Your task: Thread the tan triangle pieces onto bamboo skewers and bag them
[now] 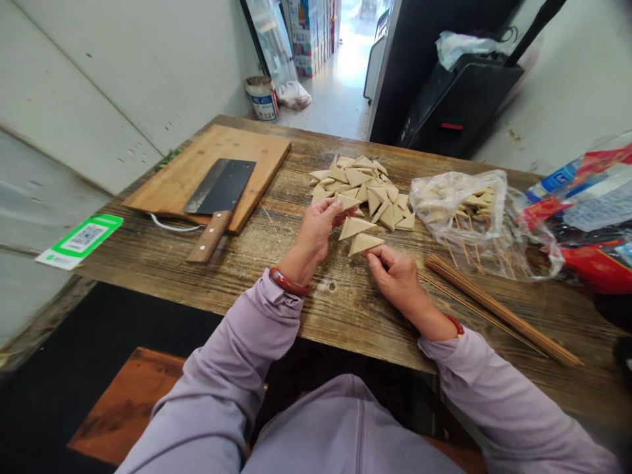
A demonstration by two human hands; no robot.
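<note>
My left hand [318, 227] pinches a flat tan triangular piece [347, 201], perhaps bean curd, between thumb and fingers. Closed at the near corner of a lower triangular piece [364, 243] is my right hand [395, 275]. Another triangle [355, 227] sits between the two held ones, roughly in line with them. Whether a thin stick runs through these pieces is too small to make out. Just beyond my hands lies a heap of similar triangles [378, 187] on the wooden table [276, 289].
A cleaver [222, 191] rests on a cutting board [271, 155] at left, its handle overhanging. Thin wooden skewers [503, 309] lie bundled at right, below a clear bag [459, 204] of skewered triangles. Colourful packaging [592, 210] sits far right; a QR card [81, 240] is at the left edge.
</note>
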